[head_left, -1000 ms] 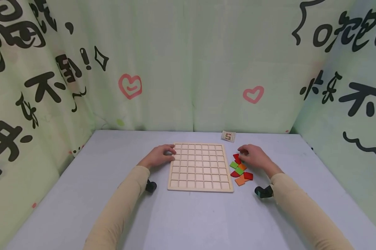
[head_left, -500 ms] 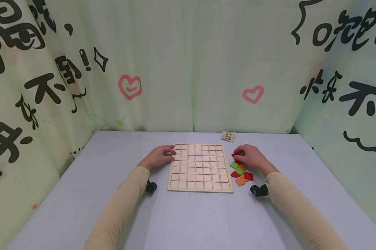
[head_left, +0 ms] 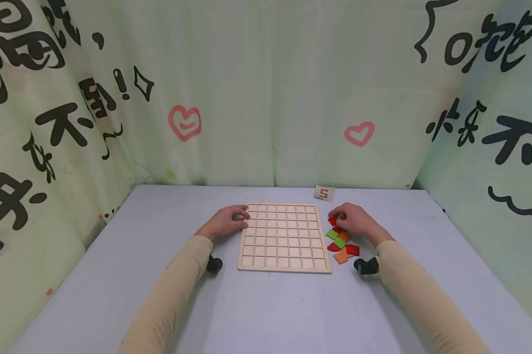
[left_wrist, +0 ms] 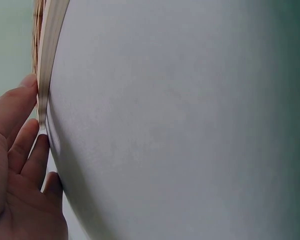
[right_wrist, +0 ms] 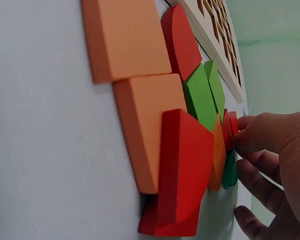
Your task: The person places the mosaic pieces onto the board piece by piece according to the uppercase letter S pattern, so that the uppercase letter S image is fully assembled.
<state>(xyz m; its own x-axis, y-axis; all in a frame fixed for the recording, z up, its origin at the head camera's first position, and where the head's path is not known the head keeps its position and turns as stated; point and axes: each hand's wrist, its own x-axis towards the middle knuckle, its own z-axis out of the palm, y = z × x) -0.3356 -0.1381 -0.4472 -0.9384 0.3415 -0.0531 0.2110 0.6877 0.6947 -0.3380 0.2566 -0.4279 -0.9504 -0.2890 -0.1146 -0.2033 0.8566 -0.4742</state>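
Observation:
A square wooden grid board (head_left: pixel 285 271) lies flat on the table. My left hand (head_left: pixel 223 221) rests at its far left edge; in the left wrist view the thumb (left_wrist: pixel 21 102) and relaxed fingertips touch the frame's side. Beyond the board's right edge, my right hand (head_left: pixel 356 220) pinches a small red block (head_left: pixel 332 221) between thumb and forefinger at the far end of a loose pile. That pile holds another red block (head_left: pixel 337 229), green blocks (head_left: pixel 332 234), orange blocks (head_left: pixel 342 255) and more red ones (head_left: pixel 352 250). A dark green block (right_wrist: pixel 230 170) shows under the right fingers.
A small patterned card (head_left: pixel 324 192) lies near the table's back edge, right of the board. Curtains (head_left: pixel 230 93) with black writing and pink hearts hang behind and at both sides. Dark wrist cameras (head_left: pixel 366 266) sit below both forearms, close over the table.
My right hand has moved a little left, its fingertips coming onto the farthest red block. The left hand and the board stay as they were.

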